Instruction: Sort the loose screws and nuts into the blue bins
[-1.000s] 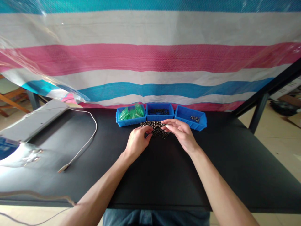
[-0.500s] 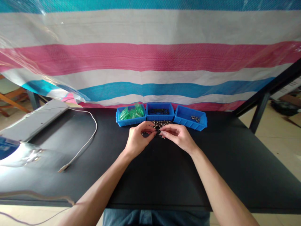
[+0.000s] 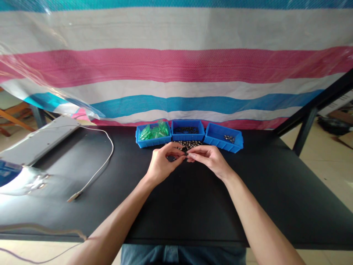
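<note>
My left hand [image 3: 165, 162] and my right hand [image 3: 209, 158] meet fingertip to fingertip over the black table. Each is closed in a pinch, and a small dark piece seems to lie between the fingertips, too small to name. Just behind them spreads a pile of small metal and black parts [image 3: 194, 144], partly hidden by my fingers. Beyond the pile, a blue bin [image 3: 154, 143] holds green translucent pieces [image 3: 156, 131]. The middle blue bin [image 3: 188, 137] contains dark small parts [image 3: 186, 130]. In the right blue bin [image 3: 223, 144] lie a few shiny metal parts [image 3: 229, 138].
A white cable [image 3: 102, 165] curves over the left of the black table [image 3: 190, 206]. At the far left are a long grey metal box [image 3: 41, 141] and a clear plastic bag [image 3: 26, 180]. Striped sheeting [image 3: 165, 66] hangs behind the bins; a black frame post [image 3: 305, 130] stands right.
My fingertips have drawn closer together, with the left thumb shifting slightly right toward the right fingers. The bins and the pile stay where they were.
</note>
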A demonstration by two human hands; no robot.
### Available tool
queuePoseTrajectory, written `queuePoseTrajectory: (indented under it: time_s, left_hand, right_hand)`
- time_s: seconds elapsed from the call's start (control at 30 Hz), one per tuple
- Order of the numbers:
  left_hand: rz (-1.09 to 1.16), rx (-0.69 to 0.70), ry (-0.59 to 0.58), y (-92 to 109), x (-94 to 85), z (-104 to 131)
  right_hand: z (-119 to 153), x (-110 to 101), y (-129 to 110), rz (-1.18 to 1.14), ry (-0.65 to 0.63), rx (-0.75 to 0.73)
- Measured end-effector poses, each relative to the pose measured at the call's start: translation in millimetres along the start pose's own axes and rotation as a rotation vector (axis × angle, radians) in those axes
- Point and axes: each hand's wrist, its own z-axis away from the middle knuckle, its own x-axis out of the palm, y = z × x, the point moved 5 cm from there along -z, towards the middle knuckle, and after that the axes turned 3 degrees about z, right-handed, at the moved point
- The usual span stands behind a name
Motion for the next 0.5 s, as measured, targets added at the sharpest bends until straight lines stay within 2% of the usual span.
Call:
queuePoseTrajectory:
  time_s: [0.07,0.13,0.23,0.37,0.5]
  left_hand:
    - [-0.134,0.045,-0.058,3,-0.9,0]
    - [-0.372,0.11,-0.096,5,-3.0,0]
    - [-0.656,0.156,-0.122,2,-5.5,0]
    - [-0.712,0.116,-0.218,-10,-0.7,0]
    - [-0.656,0.076,-0.24,-16,4.8,0]
  right_hand:
    - [0,-3,-1,0.055,0.031,-0.006]
    - [-1,-5,-1,0.084,0.075,-0.02]
    - [-1,-7,-2,-0.02,0.142,-0.078]
    - [-2,-6,-1,-0.16,0.181,-0.123]
    - [-3,-4,1,-0.141,0.153,-0.107]
